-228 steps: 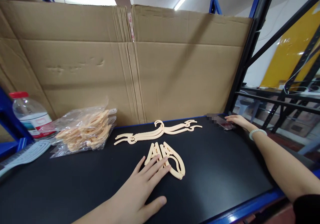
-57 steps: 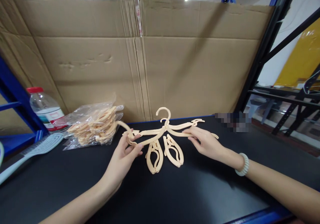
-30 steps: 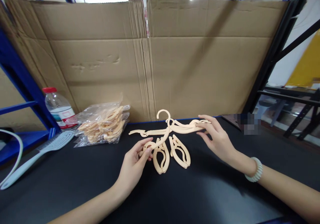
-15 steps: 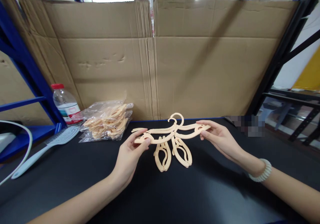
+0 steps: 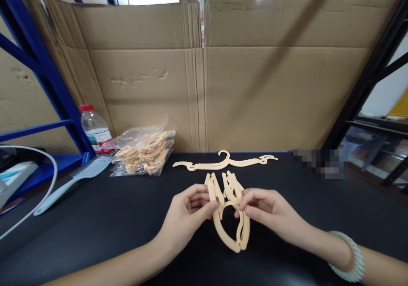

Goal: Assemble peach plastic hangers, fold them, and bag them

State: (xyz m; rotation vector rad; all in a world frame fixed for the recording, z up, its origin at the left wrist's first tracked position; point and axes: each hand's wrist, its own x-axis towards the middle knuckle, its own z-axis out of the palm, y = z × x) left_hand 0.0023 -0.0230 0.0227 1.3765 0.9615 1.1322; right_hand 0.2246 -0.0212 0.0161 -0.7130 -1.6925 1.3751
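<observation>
Creased brown cardboard panels (image 5: pixel 255 86) back my flat black tabletop (image 5: pixel 95 230). An unfolded, wavy-armed cream plastic hanger (image 5: pixel 227 162) lies near them. Closer in — straight ahead of me — my left hand (image 5: pixel 185 213) and right hand (image 5: pixel 272 211) pinch opposite sides of a folded, teardrop-shaped cream plastic hanger (image 5: pixel 223 234); more folded cream hangers (image 5: pixel 236 186) sit behind it, partly hidden.

pale cream hanger (image 5: pixel 223 233), black tabletop (image 5: pixel 140 205)
</observation>
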